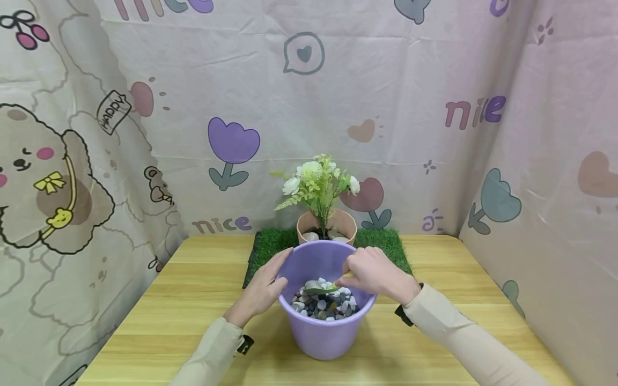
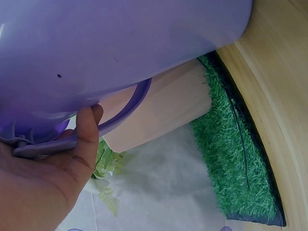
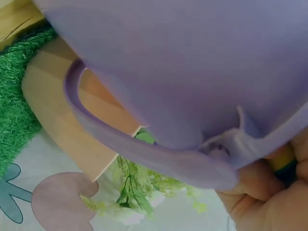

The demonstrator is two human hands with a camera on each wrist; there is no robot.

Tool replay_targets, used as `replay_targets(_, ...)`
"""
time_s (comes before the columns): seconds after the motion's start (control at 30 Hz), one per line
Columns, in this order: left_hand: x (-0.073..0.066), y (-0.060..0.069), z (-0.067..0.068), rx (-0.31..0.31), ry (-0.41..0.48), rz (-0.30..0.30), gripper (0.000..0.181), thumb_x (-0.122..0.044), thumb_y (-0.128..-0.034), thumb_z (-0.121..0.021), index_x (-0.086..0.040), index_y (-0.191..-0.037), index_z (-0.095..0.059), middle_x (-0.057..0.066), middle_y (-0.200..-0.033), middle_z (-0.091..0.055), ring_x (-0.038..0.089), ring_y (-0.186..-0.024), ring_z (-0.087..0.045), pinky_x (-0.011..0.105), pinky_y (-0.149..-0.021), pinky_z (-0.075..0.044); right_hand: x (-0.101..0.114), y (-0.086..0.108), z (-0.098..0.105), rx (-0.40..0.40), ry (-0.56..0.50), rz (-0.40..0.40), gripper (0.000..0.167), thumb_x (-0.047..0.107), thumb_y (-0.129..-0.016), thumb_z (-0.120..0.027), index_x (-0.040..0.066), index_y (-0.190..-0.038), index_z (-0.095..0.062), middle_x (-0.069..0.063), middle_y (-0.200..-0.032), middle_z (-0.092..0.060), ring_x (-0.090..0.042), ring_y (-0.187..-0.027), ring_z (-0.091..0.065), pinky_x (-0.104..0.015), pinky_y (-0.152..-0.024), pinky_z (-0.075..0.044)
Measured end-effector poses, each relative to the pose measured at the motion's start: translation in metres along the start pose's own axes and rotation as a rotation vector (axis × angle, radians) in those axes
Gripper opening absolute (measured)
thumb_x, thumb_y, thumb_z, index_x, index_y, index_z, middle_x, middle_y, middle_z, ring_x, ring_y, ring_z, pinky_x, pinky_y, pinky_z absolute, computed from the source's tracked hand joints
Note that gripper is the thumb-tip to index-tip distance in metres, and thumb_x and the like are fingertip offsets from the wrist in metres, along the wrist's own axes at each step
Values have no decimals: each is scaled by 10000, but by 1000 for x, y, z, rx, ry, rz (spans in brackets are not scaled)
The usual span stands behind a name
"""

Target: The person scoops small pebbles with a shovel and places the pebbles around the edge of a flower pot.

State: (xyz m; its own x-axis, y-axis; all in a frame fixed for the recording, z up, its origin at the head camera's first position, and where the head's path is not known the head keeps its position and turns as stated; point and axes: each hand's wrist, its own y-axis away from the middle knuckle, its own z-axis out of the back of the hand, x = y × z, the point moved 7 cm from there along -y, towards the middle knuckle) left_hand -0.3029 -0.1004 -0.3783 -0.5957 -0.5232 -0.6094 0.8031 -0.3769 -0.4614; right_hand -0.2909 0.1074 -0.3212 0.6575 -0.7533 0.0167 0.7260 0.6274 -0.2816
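Note:
A purple bucket (image 1: 324,340) stands on the table with mixed pebbles (image 1: 321,306) in its bottom. My left hand (image 1: 263,287) holds the bucket's left rim, the thumb over the edge; the left wrist view shows its fingers curled around the rim and purple bail handle (image 2: 127,109). Over the right rim reaches my right hand (image 1: 374,273), gripping a small green trowel (image 1: 318,291) whose blade lies at the pebbles. In the right wrist view, part of the yellow and dark green trowel grip (image 3: 284,163) shows between the fingers; the rest is hidden.
Right behind the bucket, a pinkish flowerpot (image 1: 350,221) holds white flowers and leaves (image 1: 318,179), with large stones at their base. It stands on an artificial grass mat (image 1: 386,246). The wooden table (image 1: 193,284) is bordered by printed cloth (image 1: 309,102).

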Motion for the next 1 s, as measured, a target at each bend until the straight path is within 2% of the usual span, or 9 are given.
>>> replay_targets(0.17, 0, 1, -1, 5, 8, 12, 681, -74, -864, -495, -88, -1528, -347, 101, -1544, -401, 306, -1365, -449, 522, -1104, -379, 0, 0, -1, -46, 9, 42, 420, 427, -814, -749, 272, -512, -503, 166, -486, -340, 2, -429, -319, -186, -391, -279)
replay_targets(0.3, 0, 2, -2, 16, 13, 20, 677, -72, -870, -490, -84, -1530, -341, 111, -1547, -395, 309, -1368, -445, 528, -1100, -383, -3, 0, -3, -50, 2, 64, 396, 426, -821, -743, 287, -525, -519, 175, -497, -366, 18, -436, -334, -169, -398, -295)
replay_targets(0.5, -1, 1, -1, 16, 5, 11, 659, -86, -884, -477, -86, -1529, -344, 104, -1546, -397, 297, -1374, -440, 517, -1105, -381, -4, 3, 3, -103, 53, 156, 412, 451, -830, -728, 272, -548, -486, 145, -555, -419, 7, -471, -349, -159, -428, -298)
replay_targets(0.67, -1, 1, -2, 19, 7, 9, 660, -83, -879, -483, -81, -1526, -348, 101, -1544, -400, 299, -1368, -448, 517, -1102, -385, -10, 5, 4, -126, 56, 186, 351, 443, -842, -717, 269, -589, -546, 149, -605, -469, 14, -498, -374, -146, -454, -320)
replay_targets(0.9, -1, 0, -1, 11, 12, 3, 672, -74, -866, -491, -78, -1524, -352, 111, -1541, -404, 303, -1362, -455, 520, -1091, -396, -26, 8, 6, -150, -17, 140, 185, 442, -817, -739, 266, -766, -713, 170, -694, -517, 48, -561, -438, -128, -498, -386)
replay_targets(1.0, -2, 0, 0, 5, 12, -2, 678, -75, -855, -494, -70, -1519, -360, 110, -1537, -409, 310, -1360, -457, 524, -1090, -395, -32, 9, 6, -157, -55, 125, 156, 415, -823, -743, 260, -838, -740, 170, -726, -523, 56, -578, -450, -126, -512, -400)
